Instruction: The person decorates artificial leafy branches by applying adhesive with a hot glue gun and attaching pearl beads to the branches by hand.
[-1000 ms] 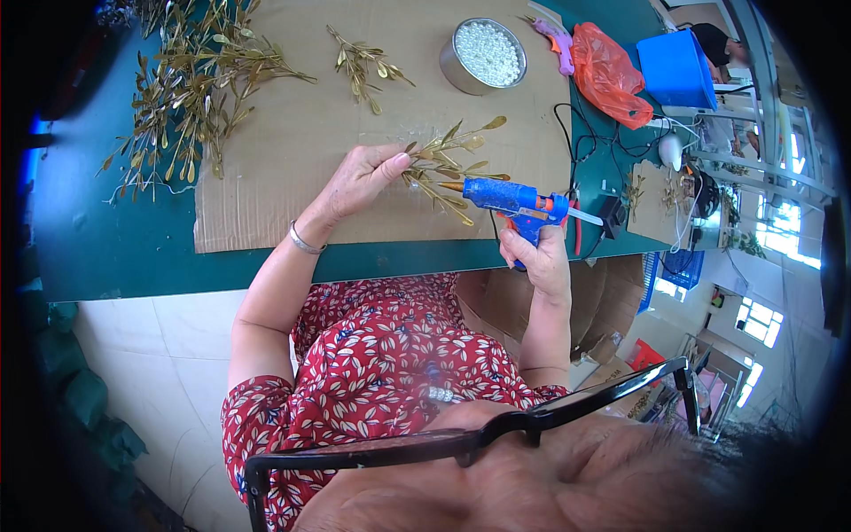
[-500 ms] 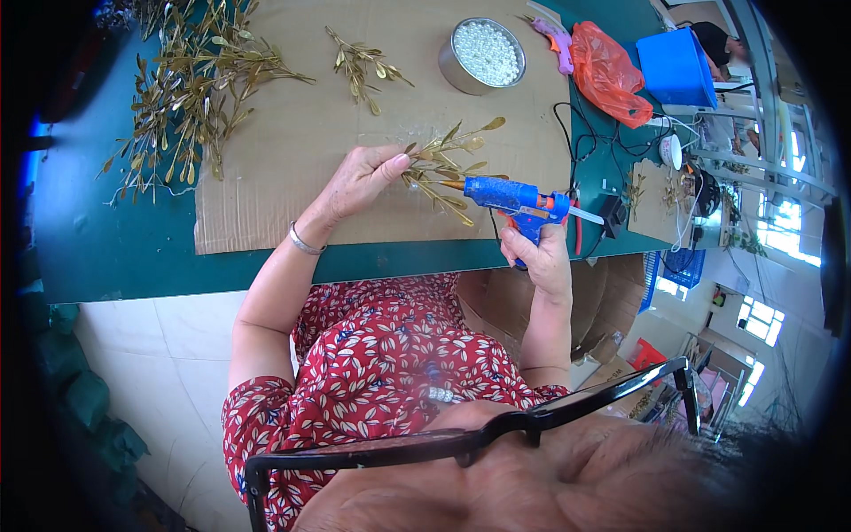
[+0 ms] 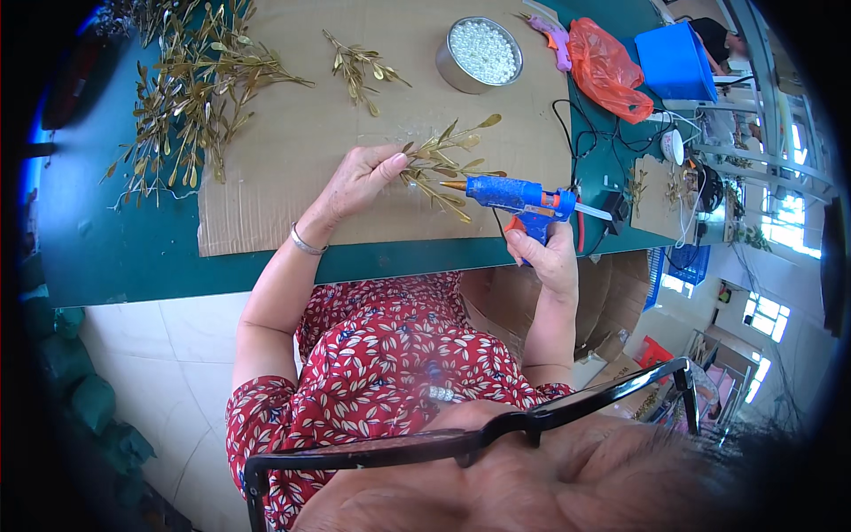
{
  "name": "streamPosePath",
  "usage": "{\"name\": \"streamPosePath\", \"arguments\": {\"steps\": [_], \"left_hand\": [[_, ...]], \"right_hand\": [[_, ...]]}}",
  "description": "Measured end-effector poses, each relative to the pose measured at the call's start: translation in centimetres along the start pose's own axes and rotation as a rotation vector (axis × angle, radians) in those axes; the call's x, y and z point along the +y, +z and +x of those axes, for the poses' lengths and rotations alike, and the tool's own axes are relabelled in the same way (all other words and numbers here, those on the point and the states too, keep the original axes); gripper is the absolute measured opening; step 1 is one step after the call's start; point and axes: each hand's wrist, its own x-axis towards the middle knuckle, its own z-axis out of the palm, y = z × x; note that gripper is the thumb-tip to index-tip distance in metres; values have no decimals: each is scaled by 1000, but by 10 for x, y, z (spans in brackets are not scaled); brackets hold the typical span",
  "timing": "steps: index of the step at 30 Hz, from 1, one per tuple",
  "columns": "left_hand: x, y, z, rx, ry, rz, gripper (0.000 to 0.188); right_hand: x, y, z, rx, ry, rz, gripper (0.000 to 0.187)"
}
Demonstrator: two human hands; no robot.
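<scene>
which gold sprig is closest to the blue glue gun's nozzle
The sprig held in the left hand, beside the nozzle; the loose sprig and the heap lie farther away.

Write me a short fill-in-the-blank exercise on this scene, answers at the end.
1. The blue glue gun is gripped in the ____ hand.
2. The left hand holds a sprig that is coloured ____.
3. The metal bowl, standing on the cardboard, holds beads coloured ____.

Missing words: right; gold; white.
</scene>
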Motion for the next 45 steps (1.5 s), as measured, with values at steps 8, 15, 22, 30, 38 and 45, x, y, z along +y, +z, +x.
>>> {"name": "streamPosePath", "arguments": {"steps": [8,15,22,30,38,45], "left_hand": [[7,-4,-14,27,-93,-93,39],[6,9,-6,250,-81,-640,29],[-12,-14,3,500,55,-861,21],[-8,-15,0,406,97,-864,28],[-6,-2,-4,284,23,-821,28],[-1,-3,5,231,-24,-723,33]], "right_hand": [[5,14,-1,13,-55,71,45],[41,-22,8,-44,-323,706,43],[72,-24,57,480,-120,-112,27],[81,-16,74,478,-257,-695,33],[-20,-29,170,253,-544,-674,18],[-11,-26,264,15,-446,-1089,21]]}}
